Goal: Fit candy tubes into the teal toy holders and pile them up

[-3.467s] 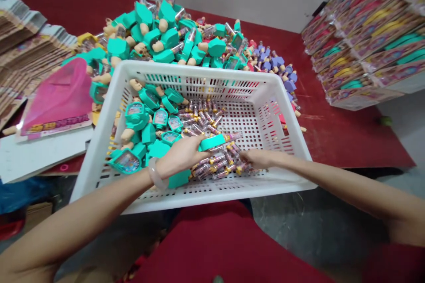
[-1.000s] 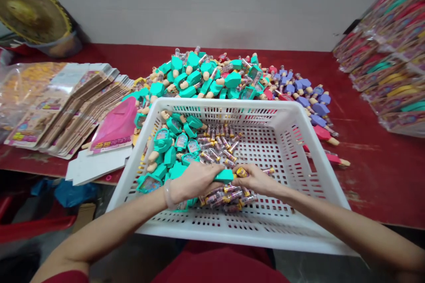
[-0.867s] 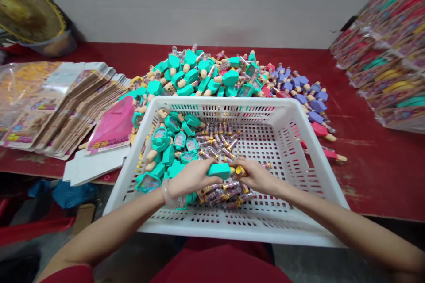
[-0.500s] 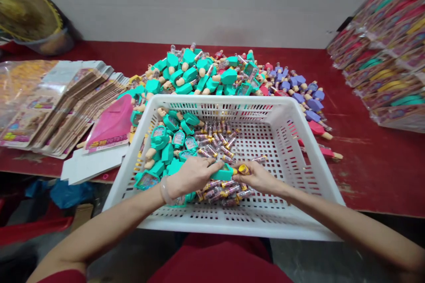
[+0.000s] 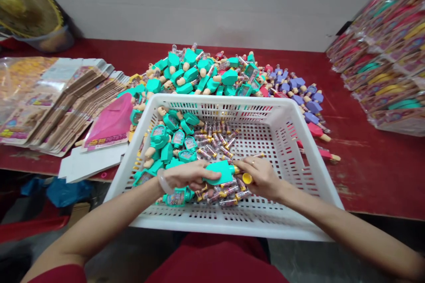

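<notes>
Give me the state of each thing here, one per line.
Left hand: closed
Right hand: closed
Green toy: gripped by left hand
Yellow cap: held in right hand
White basket: upright, partly filled
Clear tubes: lying loose in basket
Printed cards: fanned out
Purple toys: heaped loosely

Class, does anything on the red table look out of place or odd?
A small pink ring lies alone near the front edge of the red table, by the white cards; it looks stray, being in no pile or stack.
</notes>
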### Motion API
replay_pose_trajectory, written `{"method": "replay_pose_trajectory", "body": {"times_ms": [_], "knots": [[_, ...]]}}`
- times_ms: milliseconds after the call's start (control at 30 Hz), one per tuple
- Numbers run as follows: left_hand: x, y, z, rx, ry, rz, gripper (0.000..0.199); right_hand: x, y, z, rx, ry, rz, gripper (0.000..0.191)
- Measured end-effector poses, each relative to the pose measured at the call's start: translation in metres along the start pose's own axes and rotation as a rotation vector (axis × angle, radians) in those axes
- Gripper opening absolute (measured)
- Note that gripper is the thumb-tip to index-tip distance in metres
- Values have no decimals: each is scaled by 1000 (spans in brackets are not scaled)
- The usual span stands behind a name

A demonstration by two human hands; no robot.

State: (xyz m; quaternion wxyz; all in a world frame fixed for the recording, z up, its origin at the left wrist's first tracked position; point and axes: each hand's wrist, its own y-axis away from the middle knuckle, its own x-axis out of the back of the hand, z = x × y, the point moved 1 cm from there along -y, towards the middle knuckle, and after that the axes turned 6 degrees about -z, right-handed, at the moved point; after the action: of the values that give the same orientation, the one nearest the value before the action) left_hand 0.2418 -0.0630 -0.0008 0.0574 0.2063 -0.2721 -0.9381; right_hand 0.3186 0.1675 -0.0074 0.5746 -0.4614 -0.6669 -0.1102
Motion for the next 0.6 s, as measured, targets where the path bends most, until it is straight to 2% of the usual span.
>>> {"method": "replay_pose_trajectory", "body": {"times_ms": [67,133,167,200,267,367,433,467,533,600], "knots": [[3,1,-1,147,108,-116,39,1,0,-5,119,109,-19,38],[2,2,0,225,109,-153,40,1,1,-9,168,159,-36,36],[0,4,1,220,62,-141,41,0,1,-11,159,158,-42,35],[-2,5,2,180,-30,-98,40,-1,2,-12,131,133,-61,34],[-9,5,4,34,-381,80,37,-7,4,-12,-2,2,-142,30],[-14,1,1,-128,-1120,398,25,-19,5,-7,-342,-395,-355,23],[-12,-5,-4,-140,-1430,504,23,-26,4,-2,-528,-644,-468,19],[-10,-7,-7,-133,-1464,537,25,-27,4,-1,-568,-699,-485,19],[-2,-8,-10,-112,-1307,525,26,-24,2,1,-535,-623,-426,23],[4,-5,-10,-79,-1009,366,34,-17,0,1,-406,-418,-326,28]]}}
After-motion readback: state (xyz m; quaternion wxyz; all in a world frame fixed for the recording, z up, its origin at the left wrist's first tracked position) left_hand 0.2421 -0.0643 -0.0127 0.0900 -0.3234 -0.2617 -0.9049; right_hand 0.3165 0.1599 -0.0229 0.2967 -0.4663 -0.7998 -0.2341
